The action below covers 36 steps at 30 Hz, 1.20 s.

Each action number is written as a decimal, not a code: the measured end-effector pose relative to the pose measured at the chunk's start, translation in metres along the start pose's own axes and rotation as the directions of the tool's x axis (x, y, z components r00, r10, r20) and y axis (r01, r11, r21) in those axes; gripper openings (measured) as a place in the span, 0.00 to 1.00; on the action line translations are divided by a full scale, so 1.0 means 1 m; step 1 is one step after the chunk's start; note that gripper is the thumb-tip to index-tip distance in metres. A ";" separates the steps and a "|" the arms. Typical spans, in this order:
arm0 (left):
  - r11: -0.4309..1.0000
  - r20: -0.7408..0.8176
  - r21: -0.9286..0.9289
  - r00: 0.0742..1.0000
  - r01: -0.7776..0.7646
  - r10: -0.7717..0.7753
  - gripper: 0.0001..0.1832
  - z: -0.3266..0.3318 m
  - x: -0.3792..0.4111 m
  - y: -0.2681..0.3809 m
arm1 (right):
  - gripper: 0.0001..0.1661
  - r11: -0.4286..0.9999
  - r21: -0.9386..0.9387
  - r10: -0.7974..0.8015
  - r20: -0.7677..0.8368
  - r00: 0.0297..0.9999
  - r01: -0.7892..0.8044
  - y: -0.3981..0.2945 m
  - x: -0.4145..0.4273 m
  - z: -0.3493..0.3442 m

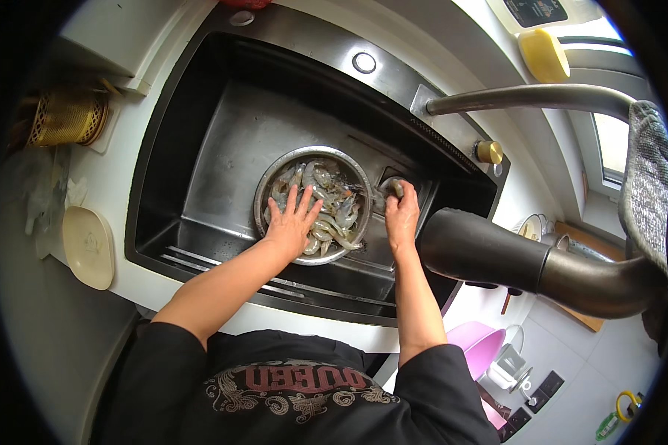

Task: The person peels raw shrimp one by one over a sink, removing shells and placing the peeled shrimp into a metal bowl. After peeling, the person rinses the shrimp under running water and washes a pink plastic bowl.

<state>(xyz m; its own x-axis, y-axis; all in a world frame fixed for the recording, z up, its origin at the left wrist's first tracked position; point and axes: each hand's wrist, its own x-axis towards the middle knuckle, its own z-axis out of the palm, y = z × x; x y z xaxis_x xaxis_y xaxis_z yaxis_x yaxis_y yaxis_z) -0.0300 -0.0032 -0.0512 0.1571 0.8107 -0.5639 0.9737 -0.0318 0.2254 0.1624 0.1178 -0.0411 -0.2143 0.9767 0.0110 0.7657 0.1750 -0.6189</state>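
A round metal bowl (260,192) full of raw grey shrimp (334,194) sits on the floor of a dark sink (250,133). My left hand (295,225) lies flat over the bowl's near left side, fingers spread, touching or just above the shrimp; it grips nothing. To the right of the bowl, above the drain (391,177), my right hand (402,217) pinches a shrimp (396,188) between thumb and fingers. That shrimp is partly hidden by the fingers. Some shrimp under my left hand are covered as well.
A thick grey faucet spout (484,245) reaches in close to my right wrist. Behind the sink is a brass-coloured knob (489,151). On the left counter are a cream dish (88,247) and a gold mesh holder (69,118). A pink basin (476,345) stands at lower right.
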 end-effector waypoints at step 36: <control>0.744 -0.124 -0.621 0.906 0.247 -0.405 0.31 -0.029 -0.006 -0.076 | 0.27 0.954 -0.067 0.297 0.318 0.900 -0.291 0.021 -0.060 0.041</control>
<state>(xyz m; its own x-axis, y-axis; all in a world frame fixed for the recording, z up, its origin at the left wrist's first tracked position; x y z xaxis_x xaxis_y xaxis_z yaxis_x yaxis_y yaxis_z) -0.1098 0.0111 -0.0419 -0.2722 0.8198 -0.5038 0.6610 0.5398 0.5212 0.1661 0.0575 -0.0869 -0.1580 0.8920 -0.4235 0.8338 -0.1093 -0.5411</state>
